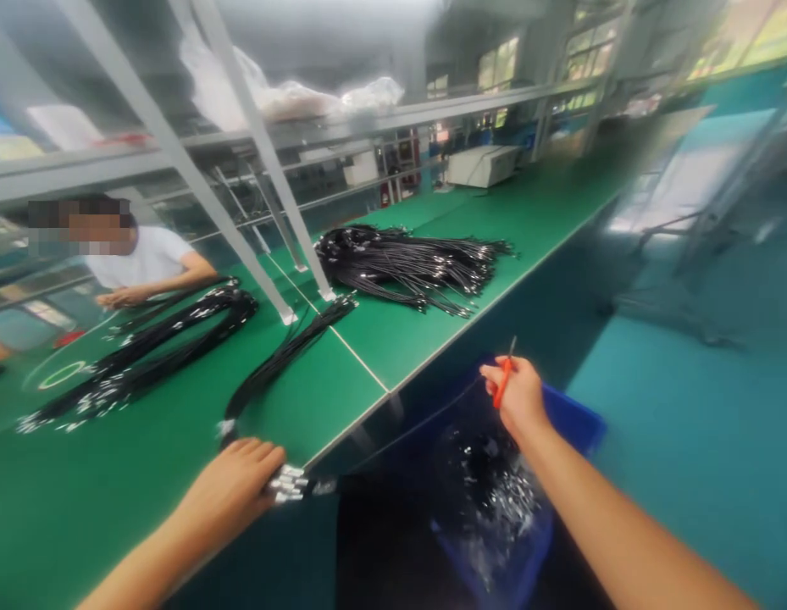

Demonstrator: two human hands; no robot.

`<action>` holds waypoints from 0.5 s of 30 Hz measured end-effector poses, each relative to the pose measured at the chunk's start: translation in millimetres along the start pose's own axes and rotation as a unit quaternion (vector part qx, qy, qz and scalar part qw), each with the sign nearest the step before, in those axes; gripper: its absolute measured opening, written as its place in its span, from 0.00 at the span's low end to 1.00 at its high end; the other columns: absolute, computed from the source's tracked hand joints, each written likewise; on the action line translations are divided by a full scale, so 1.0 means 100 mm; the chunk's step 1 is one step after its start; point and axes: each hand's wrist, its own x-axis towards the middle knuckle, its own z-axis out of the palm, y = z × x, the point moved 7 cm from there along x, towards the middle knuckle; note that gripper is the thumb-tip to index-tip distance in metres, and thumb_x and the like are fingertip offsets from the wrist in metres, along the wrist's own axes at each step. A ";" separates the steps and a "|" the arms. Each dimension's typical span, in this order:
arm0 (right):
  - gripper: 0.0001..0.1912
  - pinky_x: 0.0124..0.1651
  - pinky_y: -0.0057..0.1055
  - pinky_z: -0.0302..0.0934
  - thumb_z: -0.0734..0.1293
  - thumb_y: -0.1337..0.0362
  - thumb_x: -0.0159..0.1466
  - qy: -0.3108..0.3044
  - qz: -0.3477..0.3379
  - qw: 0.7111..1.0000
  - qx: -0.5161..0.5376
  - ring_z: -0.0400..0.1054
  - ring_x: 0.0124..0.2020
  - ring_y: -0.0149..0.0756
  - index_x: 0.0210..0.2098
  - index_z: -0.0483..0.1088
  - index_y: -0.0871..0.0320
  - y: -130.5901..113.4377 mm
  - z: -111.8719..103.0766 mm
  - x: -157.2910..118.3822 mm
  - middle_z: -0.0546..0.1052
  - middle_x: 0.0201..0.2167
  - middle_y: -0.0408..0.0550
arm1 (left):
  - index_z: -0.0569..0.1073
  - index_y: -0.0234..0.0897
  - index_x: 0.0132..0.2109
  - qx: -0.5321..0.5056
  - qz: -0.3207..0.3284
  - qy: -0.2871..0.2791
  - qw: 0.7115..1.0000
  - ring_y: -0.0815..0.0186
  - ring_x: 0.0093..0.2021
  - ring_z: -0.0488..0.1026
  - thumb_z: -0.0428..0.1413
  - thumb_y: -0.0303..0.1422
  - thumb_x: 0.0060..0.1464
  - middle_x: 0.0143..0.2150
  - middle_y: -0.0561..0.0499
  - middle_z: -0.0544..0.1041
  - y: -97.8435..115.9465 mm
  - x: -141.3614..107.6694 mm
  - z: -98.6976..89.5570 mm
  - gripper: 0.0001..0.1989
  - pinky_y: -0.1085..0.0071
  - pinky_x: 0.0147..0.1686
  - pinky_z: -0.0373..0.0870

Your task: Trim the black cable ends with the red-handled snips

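Observation:
My left hand point(241, 479) is closed around the end of a bundle of black cables point(272, 368) at the front edge of the green table. White or silver tips point(289, 483) stick out past my fingers. In my right hand point(518, 394) is a pair of scissors point(504, 381) with red handles, the metal tip pointing up. A thin dark strand point(440, 411) stretches from near my right fingers toward the bundle; whether those fingers pinch it I cannot tell. Below my right hand stands a blue bin point(574, 419) with shiny pieces and dark cables inside.
A large heap of black cables point(399, 263) lies farther along the table point(361, 356). More looped cables point(170, 339) lie at the left, near a seated person point(139, 263). White metal posts point(266, 152) rise from the table under a shelf. A pale box point(482, 165) sits at the back.

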 end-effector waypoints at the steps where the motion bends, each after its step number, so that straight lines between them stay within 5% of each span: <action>1: 0.12 0.34 0.36 0.70 0.65 0.61 0.65 0.011 -0.003 1.000 -0.004 0.72 0.34 0.36 0.47 0.68 0.59 -0.04 -0.06 0.02 0.75 0.42 0.48 | 0.73 0.40 0.32 0.003 0.000 0.020 1.000 0.53 0.36 0.75 0.54 0.28 0.50 0.31 0.47 0.78 0.05 0.05 -0.14 0.04 0.61 0.39 0.66; 5: 0.14 0.39 0.39 0.69 0.65 0.60 0.65 0.078 -0.068 0.995 -0.005 0.72 0.39 0.40 0.49 0.68 0.58 -0.37 -0.43 0.06 0.74 0.46 0.48 | 0.74 0.40 0.40 0.030 -0.066 0.187 0.980 0.51 0.37 0.74 0.51 0.40 0.56 0.37 0.45 0.79 0.36 0.29 -0.87 0.11 0.65 0.32 0.63; 9: 0.14 0.44 0.44 0.67 0.68 0.64 0.62 0.187 -0.172 0.967 0.005 0.70 0.42 0.42 0.48 0.67 0.58 -0.79 -0.92 -0.02 0.73 0.45 0.48 | 0.73 0.43 0.32 0.020 -0.027 0.134 0.990 0.56 0.30 0.76 0.55 0.31 0.50 0.31 0.51 0.79 0.80 0.67 -1.12 0.03 0.71 0.24 0.58; 15: 0.20 0.47 0.42 0.61 0.73 0.60 0.48 0.264 -0.256 0.928 0.065 0.70 0.38 0.39 0.37 0.64 0.55 -1.07 -1.36 -0.20 0.72 0.31 0.41 | 0.74 0.40 0.28 -0.035 -0.029 0.259 0.965 0.63 0.24 0.71 0.59 0.31 0.44 0.20 0.57 0.73 0.69 1.02 -1.95 0.01 0.74 0.26 0.59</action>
